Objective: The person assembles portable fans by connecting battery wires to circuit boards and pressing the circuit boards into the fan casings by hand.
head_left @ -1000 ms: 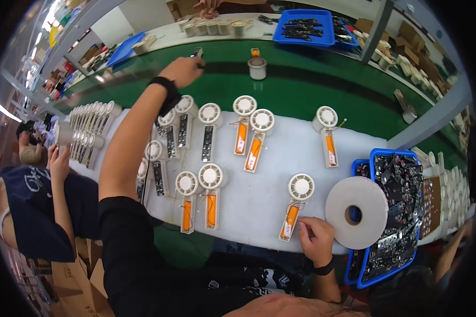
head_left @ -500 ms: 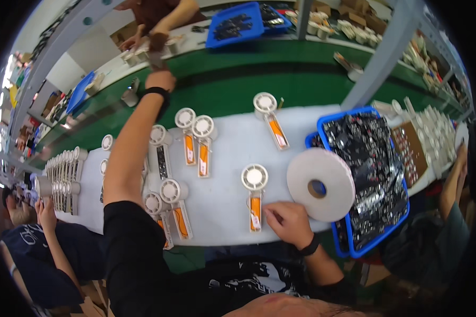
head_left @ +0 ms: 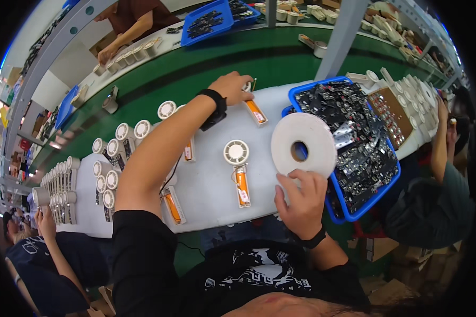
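Observation:
My left hand [head_left: 230, 91] reaches across to the far side of the table. Its fingers are closed around the round head of a white handheld fan [head_left: 256, 112], whose open handle shows an orange battery; the hand covers most of that head. Another fan [head_left: 237, 151] lies face up in front of me, orange battery and wires exposed. To its right, my right hand [head_left: 303, 203] has thumb and fingers apart and nothing visible in them. Its fingertips are at the near edge of a large white tape roll [head_left: 312, 132].
Blue bins [head_left: 373, 198] of small black boards stand right of the roll. Several fans [head_left: 143, 129] lie left, partly behind my left arm. A green conveyor belt [head_left: 195, 66] runs beyond the table, below a grey post [head_left: 344, 39]. Other people work at left, right and opposite.
My left hand has come from the belt at far left to the fan at the table's far edge. My right hand has left the near fan for the roll's edge, fingers spreading. The view has shifted.

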A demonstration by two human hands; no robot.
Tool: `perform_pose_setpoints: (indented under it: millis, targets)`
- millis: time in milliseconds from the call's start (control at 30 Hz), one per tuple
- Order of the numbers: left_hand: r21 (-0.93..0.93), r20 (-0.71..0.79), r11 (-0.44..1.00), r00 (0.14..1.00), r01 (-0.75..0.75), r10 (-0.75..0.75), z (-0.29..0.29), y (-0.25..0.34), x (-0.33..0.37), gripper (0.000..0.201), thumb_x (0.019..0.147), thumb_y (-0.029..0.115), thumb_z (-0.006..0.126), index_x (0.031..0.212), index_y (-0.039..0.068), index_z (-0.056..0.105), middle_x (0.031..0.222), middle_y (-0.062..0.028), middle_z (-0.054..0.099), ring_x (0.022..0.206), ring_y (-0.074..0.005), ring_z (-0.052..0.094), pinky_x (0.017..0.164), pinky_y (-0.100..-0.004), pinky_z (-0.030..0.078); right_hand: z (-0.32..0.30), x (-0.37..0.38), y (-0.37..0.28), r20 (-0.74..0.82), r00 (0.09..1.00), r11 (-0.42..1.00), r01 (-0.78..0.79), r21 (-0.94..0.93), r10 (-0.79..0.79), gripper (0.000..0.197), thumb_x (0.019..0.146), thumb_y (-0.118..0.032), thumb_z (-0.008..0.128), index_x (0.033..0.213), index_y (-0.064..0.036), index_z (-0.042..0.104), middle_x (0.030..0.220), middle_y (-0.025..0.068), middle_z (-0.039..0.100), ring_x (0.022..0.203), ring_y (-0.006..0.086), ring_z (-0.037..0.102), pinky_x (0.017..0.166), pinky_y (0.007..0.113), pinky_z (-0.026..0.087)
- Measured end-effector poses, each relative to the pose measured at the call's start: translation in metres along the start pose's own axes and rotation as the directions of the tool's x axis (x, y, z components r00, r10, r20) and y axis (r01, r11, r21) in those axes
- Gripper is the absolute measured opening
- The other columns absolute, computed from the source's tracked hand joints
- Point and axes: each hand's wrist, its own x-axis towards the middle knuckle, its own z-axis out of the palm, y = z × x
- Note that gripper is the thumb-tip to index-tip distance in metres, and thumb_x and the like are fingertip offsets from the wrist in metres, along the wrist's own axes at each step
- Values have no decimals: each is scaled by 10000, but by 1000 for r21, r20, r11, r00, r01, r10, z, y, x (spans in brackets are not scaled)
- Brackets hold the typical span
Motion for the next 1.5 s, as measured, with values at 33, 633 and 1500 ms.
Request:
perform_pose_setpoints:
  millis: [33,633,1500]
  targets:
    - [-26,101,999,995,26,-24,-1,-6,1,490,837,382,770,1235,114,668,1172,-204,638,1105,-389,630,954,-461,509,-4,0,0,-36,998,994,-51,-92,48,296,751,-29,756,1044,-70,733,1026,82,631,984,317,570,843,420,473]
    - [-70,244,990,960,-126,139,-33,-18,-105,455,815,198,706,1247,61,660,1241,-153,654,1128,-347,628,991,-402,511,-13,-17,6,130,973,979,-179,-97,191,279,791,-90,747,1062,-38,712,1209,112,647,1097,351,555,935,476,431]
    - [216,124,960,970,178,-208,-26,-49,-142,916,724,647,792,1483,224,500,1540,-170,430,1459,-397,334,1133,-577,366,67,49,-41,182,983,999,-29,44,21,526,821,-135,773,1304,-43,586,1288,218,589,1079,396,624,941,476,505]
